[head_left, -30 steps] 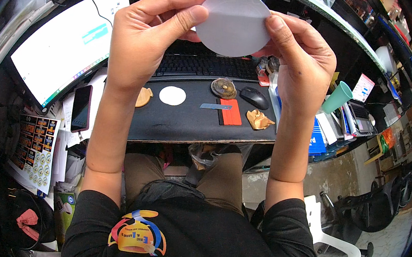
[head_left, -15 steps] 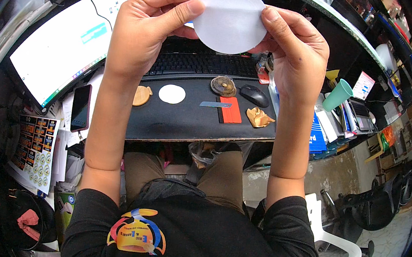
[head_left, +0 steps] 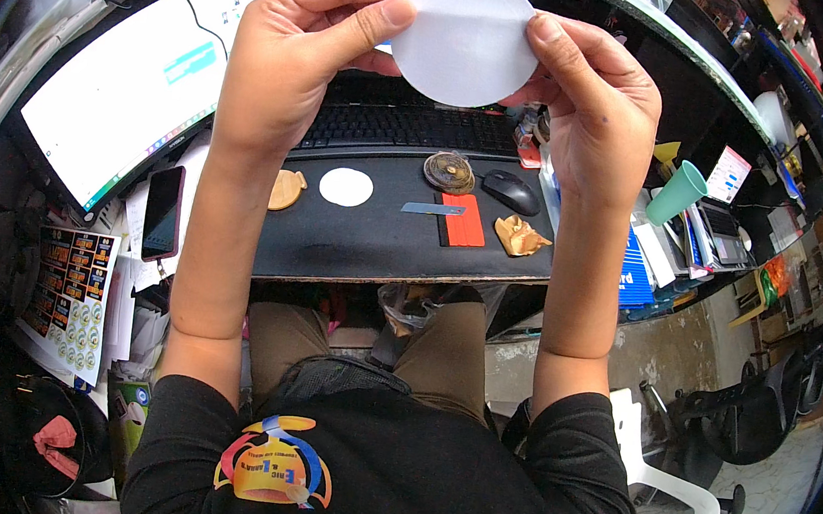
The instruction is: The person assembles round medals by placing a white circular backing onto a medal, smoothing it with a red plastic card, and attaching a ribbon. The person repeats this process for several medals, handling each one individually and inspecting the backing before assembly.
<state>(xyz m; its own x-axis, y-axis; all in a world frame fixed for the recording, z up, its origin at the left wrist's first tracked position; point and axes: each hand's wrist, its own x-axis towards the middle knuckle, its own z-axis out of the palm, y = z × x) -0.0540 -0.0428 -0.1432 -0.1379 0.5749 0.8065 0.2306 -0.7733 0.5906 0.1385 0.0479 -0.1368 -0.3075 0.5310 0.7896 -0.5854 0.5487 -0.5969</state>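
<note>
Both hands hold up a thin round whitish disc (head_left: 466, 42) in front of the screen and above the keyboard. My left hand (head_left: 322, 57) pinches its left edge between thumb and fingers. On its right edge, the thumb and fingers of my right hand (head_left: 593, 101) are closed. Below on the black desk lie a white circle (head_left: 346, 188), a round wooden piece (head_left: 287, 190) partly behind my left forearm, a red squeegee (head_left: 463, 222) with a cutter blade (head_left: 427, 208) across it, a round brown dish (head_left: 449, 172) and a crumpled tan scrap (head_left: 521, 236).
A black mouse (head_left: 511, 192) sits right of the brown dish, and a keyboard (head_left: 405, 128) lies behind. At the left are a large monitor (head_left: 138, 88) and a phone (head_left: 163, 214). A green cup (head_left: 677, 193) stands at the right; a white chair (head_left: 677, 496) is lower right.
The disc and both hands have shifted very slightly to the right in the picture, along with the desk items. The grip on the disc looks the same.
</note>
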